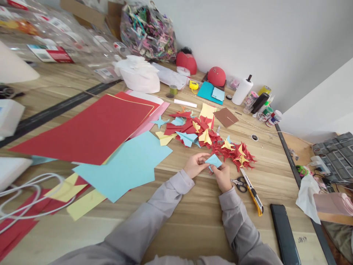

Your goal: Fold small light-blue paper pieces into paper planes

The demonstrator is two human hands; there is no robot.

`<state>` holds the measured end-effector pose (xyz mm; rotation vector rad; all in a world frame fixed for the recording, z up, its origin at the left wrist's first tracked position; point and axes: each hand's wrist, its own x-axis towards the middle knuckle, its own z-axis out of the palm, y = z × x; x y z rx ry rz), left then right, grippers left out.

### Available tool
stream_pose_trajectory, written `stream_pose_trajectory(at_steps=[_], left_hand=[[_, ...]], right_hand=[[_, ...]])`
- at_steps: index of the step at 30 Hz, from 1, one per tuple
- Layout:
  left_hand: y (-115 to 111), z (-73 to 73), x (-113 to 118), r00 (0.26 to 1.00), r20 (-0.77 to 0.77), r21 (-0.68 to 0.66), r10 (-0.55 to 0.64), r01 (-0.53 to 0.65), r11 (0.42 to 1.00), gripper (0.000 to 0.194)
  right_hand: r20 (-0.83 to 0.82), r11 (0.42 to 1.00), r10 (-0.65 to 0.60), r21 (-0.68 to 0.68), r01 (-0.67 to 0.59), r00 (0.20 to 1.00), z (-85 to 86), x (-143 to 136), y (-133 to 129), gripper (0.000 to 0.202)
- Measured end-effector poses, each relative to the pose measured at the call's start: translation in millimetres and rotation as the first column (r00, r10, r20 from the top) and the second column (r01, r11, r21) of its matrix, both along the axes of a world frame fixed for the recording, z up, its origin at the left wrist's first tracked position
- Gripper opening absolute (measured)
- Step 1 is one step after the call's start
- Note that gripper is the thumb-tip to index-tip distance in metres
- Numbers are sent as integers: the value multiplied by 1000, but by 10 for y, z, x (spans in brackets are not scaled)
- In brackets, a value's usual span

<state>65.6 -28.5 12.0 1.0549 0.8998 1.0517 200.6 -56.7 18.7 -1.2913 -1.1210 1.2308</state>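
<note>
Between my two hands is a small folded piece of light blue paper (214, 161), held just above the wooden table. My left hand (195, 165) pinches its left corner with thumb and fingers. On the lower right edge, my right hand (222, 176) grips it with the thumb on top. Right behind the hands lies a heap of folded red paper stars (245, 156) mixed with yellow ones. A light blue paper plane (187, 138) rests to the left of the heap. Scissors (240, 184) and a yellow box cutter (255, 198) lie to the right of my right hand.
Large red sheets (91, 129) and light blue sheets (132, 165) cover the table's left side. A black phone (285, 235) lies at the front right. White cables (35, 200) coil at the left. Bottles and jars (242, 91) stand along the wall.
</note>
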Motion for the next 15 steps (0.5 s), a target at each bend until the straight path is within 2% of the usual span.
stream_pose_trajectory(at_steps=[8,15], left_hand=[[16,-49,-17,999,-6,18,53,-52,998,55],[-10,-12,-23,996,78,-43,-43,46,998,64]], right_hand=[[-14,1000,23,0,-23,1000,-49,10,23,16],[-47,996,85,1,-85,995,-35,42,23,13]])
